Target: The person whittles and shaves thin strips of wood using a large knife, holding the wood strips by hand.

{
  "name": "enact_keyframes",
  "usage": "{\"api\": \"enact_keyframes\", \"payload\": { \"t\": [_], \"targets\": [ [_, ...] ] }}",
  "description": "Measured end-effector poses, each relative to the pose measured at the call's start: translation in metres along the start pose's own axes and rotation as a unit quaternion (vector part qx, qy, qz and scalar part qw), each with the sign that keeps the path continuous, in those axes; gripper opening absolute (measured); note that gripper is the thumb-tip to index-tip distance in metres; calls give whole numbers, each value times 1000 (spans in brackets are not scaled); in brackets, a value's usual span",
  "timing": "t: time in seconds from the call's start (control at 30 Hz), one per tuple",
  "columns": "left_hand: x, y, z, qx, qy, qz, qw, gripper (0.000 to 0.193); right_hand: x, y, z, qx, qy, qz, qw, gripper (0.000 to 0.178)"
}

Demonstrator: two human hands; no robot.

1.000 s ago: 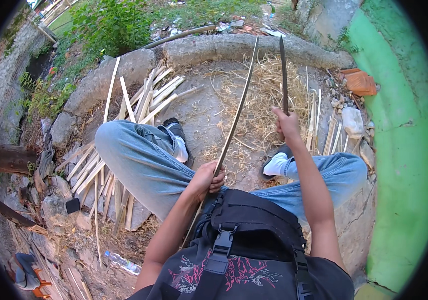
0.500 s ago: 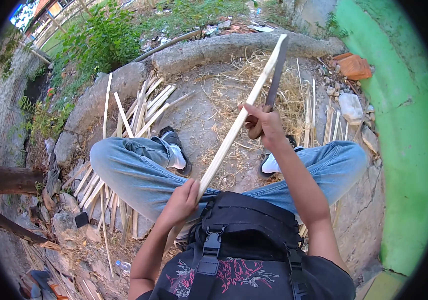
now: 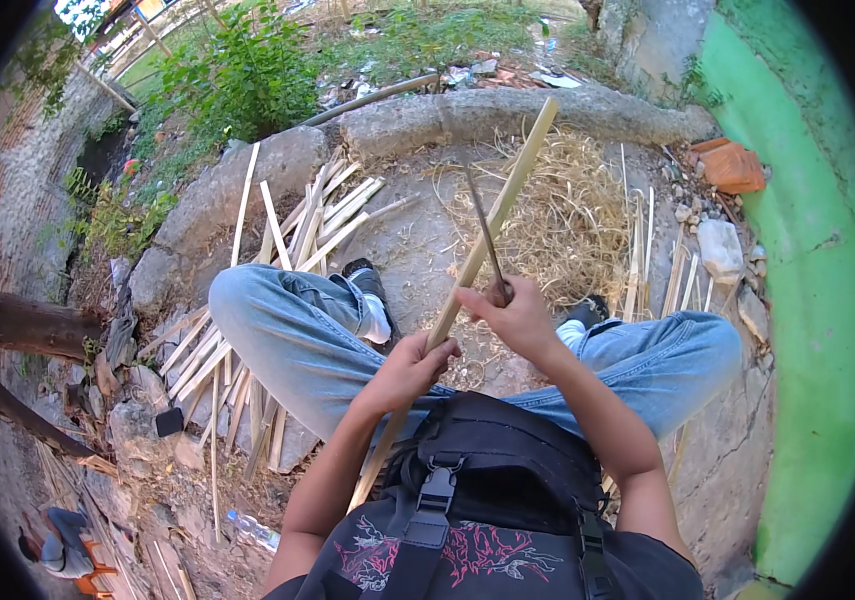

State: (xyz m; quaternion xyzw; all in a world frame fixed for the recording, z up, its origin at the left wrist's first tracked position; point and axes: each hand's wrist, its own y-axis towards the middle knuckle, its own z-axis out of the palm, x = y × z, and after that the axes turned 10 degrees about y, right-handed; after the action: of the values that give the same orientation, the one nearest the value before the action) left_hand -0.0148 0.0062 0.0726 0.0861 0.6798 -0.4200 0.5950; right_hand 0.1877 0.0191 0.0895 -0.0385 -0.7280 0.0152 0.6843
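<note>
A long pale bamboo strip (image 3: 516, 180) slants from near my waist up and away to the right. My left hand (image 3: 413, 367) is closed round it, with the strip's lower end running down past that forearm. In my right hand (image 3: 520, 318) is the handle of a knife (image 3: 477, 200), mostly hidden by the fingers. Its narrow dark blade points up and left, crossing the strip. My right thumb lies against the strip just beyond my left hand. Curly shavings (image 3: 578, 215) are heaped on the ground beyond my right hand.
Several cut strips (image 3: 333, 215) lie piled beyond my left knee, with more (image 3: 203, 365) beside that leg. Others (image 3: 638, 255) rest at the right, near a white stone block (image 3: 720, 250). A low concrete kerb (image 3: 488, 112) curves ahead; a green wall (image 3: 818, 300) borders the right.
The bamboo strip has been drawn back toward me, and my left hand has moved up. My right hand came lower and nearer, the knife swinging from the strip's right side to across it.
</note>
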Motion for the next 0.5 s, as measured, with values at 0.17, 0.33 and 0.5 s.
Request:
{"api": "enact_keyframes", "payload": {
  "t": [0.17,0.33,0.5],
  "targets": [
    [15,9,14,-270,269,128,916,24,4,-4,-18,47,-333,-77,938,27],
    [1,12,25,-311,334,28,889,29,-13,-21,1,125,-378,-90,913,20],
    [11,15,30,-287,368,53,883,30,-32,-21,-2,138,-395,-97,903,15]
  ]
}}
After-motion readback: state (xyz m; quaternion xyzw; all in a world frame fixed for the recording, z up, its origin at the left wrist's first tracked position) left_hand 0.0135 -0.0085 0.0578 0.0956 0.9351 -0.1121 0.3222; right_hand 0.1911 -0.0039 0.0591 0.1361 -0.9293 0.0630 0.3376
